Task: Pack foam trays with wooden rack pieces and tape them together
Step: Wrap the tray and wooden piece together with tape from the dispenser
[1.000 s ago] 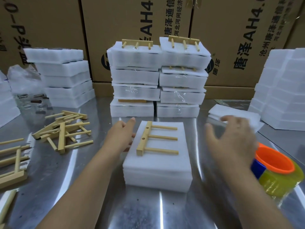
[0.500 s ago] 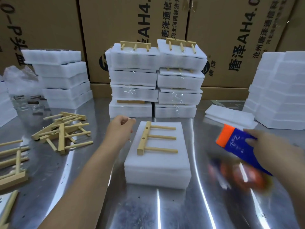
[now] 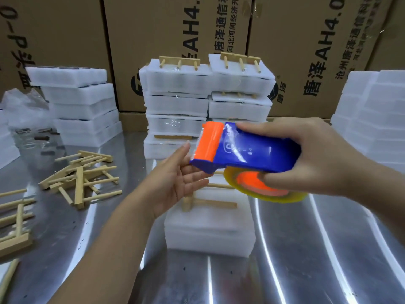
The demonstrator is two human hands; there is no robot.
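Tape dispenser (image 3: 245, 150) now raised over foam tray (image 3: 210, 229), right hand (image 3: 317, 154) fingers clamped on it, left hand (image 3: 177, 178) fingers apart.

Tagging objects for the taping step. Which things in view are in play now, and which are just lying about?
In play:
right hand gripping the tape dispenser
left hand, open at its orange end
foam tray stack
wooden rack piece on top

Lying about:
loose rack pieces
taped bundles
spare foam
cardboard boxes
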